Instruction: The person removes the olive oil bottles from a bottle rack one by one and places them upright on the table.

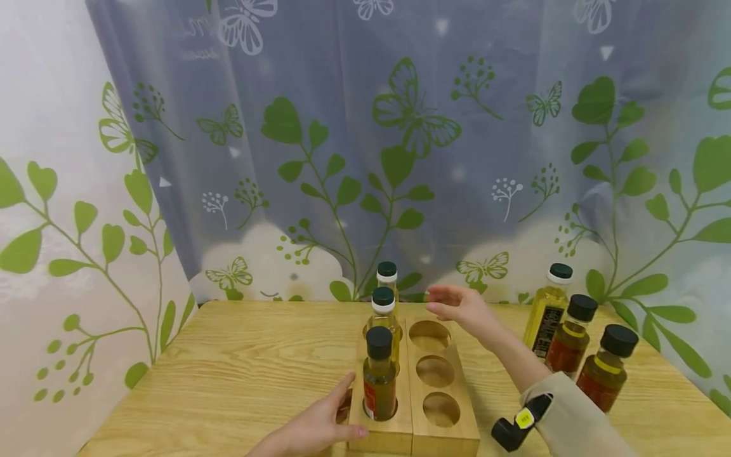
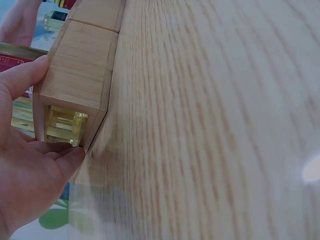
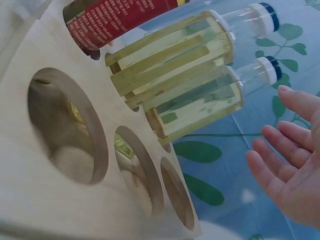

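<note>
A wooden bottle rack (image 1: 445, 438) is clamped by the left hand (image 1: 320, 420); the right hand (image 1: 465, 312), fingers apart, is held near green-capped bottles (image 1: 384, 317).

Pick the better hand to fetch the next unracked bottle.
Probably the right hand: it's empty and nearer the three unracked bottles, while the left hand grips the wooden rack.

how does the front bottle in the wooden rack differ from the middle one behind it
The front bottle has an all-black cap; the middle bottle has a dark green cap above a white band. The front bottle looks darker, brownish; the middle bottle is clear with pale yellow liquid. Both are capped and stand in the wooden rack.
</note>
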Demonstrator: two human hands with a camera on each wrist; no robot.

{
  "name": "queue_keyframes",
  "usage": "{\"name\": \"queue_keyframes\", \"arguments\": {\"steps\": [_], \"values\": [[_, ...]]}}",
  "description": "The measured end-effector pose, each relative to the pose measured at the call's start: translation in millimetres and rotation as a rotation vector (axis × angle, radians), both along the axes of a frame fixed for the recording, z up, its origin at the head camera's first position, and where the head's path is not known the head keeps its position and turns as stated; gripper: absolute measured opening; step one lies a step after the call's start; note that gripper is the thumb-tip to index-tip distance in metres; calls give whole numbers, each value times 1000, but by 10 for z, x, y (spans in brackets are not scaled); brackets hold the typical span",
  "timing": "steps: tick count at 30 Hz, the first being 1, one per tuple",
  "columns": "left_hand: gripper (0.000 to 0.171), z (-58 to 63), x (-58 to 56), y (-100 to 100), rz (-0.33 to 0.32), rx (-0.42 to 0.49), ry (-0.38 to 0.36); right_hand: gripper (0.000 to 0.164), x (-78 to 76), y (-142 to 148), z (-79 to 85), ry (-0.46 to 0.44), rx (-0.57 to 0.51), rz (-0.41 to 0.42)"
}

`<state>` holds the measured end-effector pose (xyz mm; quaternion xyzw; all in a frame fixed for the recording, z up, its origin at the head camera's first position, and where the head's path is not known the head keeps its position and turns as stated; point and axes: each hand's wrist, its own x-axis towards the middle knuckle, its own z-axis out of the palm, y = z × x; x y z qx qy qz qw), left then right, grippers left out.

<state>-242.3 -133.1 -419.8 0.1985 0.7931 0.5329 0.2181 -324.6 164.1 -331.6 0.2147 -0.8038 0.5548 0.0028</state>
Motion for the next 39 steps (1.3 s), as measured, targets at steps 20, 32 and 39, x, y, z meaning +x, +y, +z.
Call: {"name": "queue_keyframes", "arguments": {"steps": [20,32,39], "values": [[95,14,11,1,2,-16,17,52,-310,-558,-204,-5,43,25],[95,34,9,15,-5,-10,9,48,-332,-637,-272,-31,8,-17],[95,31,13,16,0,-26,13,48,-305,-661,-263,-2,55,-61]]}}
